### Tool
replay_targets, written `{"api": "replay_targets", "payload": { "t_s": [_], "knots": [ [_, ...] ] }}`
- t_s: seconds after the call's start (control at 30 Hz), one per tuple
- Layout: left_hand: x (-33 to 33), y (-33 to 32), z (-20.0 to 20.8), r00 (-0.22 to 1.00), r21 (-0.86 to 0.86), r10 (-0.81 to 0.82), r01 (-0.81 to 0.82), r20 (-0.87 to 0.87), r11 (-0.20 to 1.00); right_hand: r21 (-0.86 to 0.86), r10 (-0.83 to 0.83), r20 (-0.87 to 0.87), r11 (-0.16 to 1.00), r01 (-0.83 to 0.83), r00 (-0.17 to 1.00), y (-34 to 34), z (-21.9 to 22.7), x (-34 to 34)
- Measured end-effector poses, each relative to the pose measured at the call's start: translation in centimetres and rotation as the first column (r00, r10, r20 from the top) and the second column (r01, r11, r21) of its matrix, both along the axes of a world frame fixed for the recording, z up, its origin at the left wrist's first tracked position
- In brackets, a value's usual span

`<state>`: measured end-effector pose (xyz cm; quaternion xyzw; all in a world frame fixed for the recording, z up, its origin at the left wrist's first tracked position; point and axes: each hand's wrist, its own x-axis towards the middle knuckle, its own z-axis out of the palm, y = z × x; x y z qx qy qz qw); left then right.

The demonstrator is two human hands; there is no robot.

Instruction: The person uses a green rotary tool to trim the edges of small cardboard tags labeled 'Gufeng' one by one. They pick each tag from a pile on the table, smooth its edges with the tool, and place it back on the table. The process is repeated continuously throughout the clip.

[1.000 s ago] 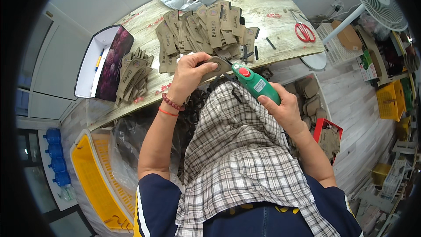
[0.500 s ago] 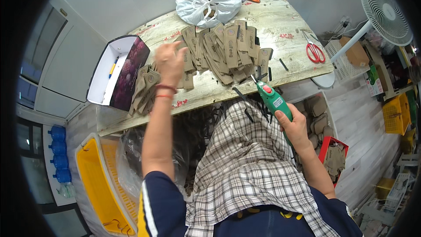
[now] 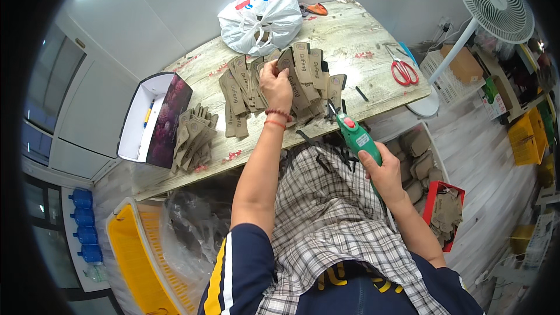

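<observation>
My left hand [image 3: 275,86] is closed in a pinch on the top end of a khaki fabric tab [image 3: 289,70] with a dark edge, in the spread pile of similar tabs [image 3: 236,90] on the table. My right hand [image 3: 384,168] is wrapped round a green pair of electric scissors [image 3: 357,135] with a red button. Its metal tip points up and left, close to the table's front edge and the right-hand end of the pile. A second, bunched heap of khaki tabs [image 3: 194,135] lies at the left, against the dark floral box.
An open box [image 3: 175,114] with a pen inside stands on the table's left. A tied white bag [image 3: 259,20] sits at the back, red-handled scissors [image 3: 403,73] at the right. Yellow crate [image 3: 131,256], fan [image 3: 496,3] and red box [image 3: 446,216] of khaki pieces surround the table.
My left hand has moved right, from above the gap beside the left heap to the middle pile, and now pinches a tab. My right hand still holds the electric scissors; the view has shifted slightly.
</observation>
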<state>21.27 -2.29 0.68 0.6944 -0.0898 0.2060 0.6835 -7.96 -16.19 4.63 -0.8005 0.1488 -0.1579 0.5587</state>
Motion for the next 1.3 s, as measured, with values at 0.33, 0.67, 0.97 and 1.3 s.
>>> {"api": "replay_targets", "payload": {
  "t_s": [0.33, 0.67, 0.97, 1.3],
  "knots": [
    [-14.0, -0.2, 4.6, 0.865, -0.679, -0.458, 0.211, -0.206, 0.703, -0.012, 0.012, 0.029, 1.000, -0.012, 1.000, 0.5, 1.4, -0.2],
    [-15.9, -1.6, 2.5, 0.728, -0.667, -0.604, 0.277, -0.324, 0.692, 0.067, -0.018, 0.031, 0.998, 0.016, 0.999, 0.2, 0.9, -1.4],
    [-18.8, -1.5, 2.2, 0.691, -0.650, -0.637, 0.317, -0.341, 0.691, 0.044, -0.040, 0.053, 0.998, 0.037, 0.998, 0.1, 1.6, -1.4],
    [-17.9, 0.3, 2.3, 0.750, -0.593, -0.589, 0.337, -0.302, 0.732, -0.054, -0.004, 0.011, 0.999, 0.005, 1.000, -0.8, 0.9, -2.2]
  ]
}}
